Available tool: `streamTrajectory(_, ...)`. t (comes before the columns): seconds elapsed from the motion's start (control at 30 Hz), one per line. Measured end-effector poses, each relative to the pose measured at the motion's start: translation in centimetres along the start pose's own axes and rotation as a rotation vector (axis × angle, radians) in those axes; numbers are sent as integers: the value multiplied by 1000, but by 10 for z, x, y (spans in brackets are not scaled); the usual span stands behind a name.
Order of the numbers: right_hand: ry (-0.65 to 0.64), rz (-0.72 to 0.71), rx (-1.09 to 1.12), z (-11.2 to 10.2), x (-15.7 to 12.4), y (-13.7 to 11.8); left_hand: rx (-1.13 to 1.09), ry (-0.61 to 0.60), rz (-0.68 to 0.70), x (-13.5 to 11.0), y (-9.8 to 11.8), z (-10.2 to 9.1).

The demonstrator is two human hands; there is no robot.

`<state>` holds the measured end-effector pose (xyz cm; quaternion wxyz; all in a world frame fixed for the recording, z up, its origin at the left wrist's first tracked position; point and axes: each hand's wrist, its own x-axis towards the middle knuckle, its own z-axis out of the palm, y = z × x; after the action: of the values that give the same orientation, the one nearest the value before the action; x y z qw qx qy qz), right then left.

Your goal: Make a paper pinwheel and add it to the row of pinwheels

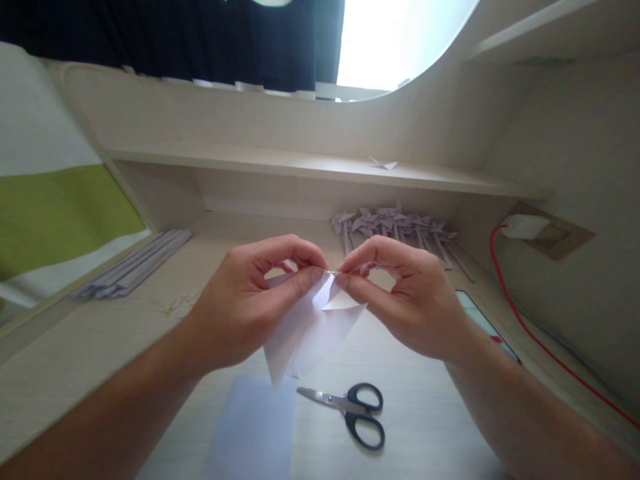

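Observation:
A folded piece of white paper (313, 333) is held up over the desk, its pointed corners hanging down. My left hand (257, 300) is closed, thumb and forefinger pinching the paper's top edge. Close beside it, my right hand (400, 293) pinches the same top edge from the other side. A thin pale bit shows between the two sets of fingertips, too small to make out. Below the hands lie scissors (345, 403) with black handles, blades pointing left. Left of them is a flat white sheet of paper (253, 427).
Several white paper pinwheels (395, 223) on sticks are heaped at the back right. Rolled paper sticks (135, 263) lie at the left, near small pale slivers (180, 303). A phone (487, 327) and red cable (520, 313) are at right. One folded paper (384, 164) rests on the shelf (280, 160).

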<state>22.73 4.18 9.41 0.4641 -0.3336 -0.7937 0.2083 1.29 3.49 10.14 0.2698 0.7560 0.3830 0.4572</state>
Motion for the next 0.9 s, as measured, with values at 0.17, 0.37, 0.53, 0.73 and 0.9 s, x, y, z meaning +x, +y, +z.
streamTrajectory(0.17,12,-29,-35,0,-1,-2,38,3,14,2,1,-1)
streamTrajectory(0.37,17,-178,-139,0,-1,-3,43,-36,-1,3,0,-2)
streamTrajectory(0.53,-16,-285,-201,0,0,-2,40,-74,-35,3,0,-4)
streamTrajectory(0.73,-33,-319,-216,1,0,3,22,-75,-96,3,2,-4)
streamTrajectory(0.9,-33,-253,-105,2,1,5,-105,-139,-157,4,-2,-8)
